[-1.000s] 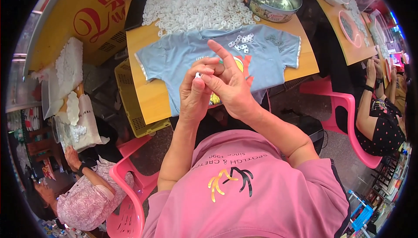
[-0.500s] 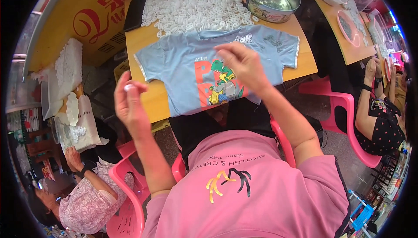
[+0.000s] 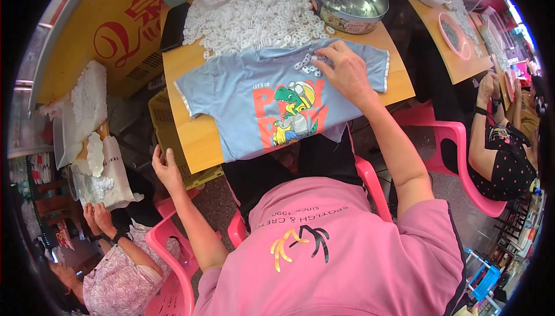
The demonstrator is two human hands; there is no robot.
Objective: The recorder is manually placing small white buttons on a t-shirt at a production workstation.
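Both hands work apart. Stretched forward, the right hand (image 3: 346, 73) rests palm-down on the upper part of a light blue T-shirt (image 3: 243, 113), its fingers curled over a few small white rings (image 3: 307, 65) lying loose near the collar; whether it pinches one cannot be told. Dropped to the person's left, off the table edge, the left hand (image 3: 166, 168) hangs with fingers loosely bent and nothing visible in it, just above a pink plastic chair (image 3: 173, 246).

Spread flat on the wooden table (image 3: 191, 142), the shirt shows a dinosaur print facing up. Beyond its collar lies a wide heap of white rings (image 3: 254, 9), and a round metal basin (image 3: 350, 1) stands beside that heap, just past the right hand.
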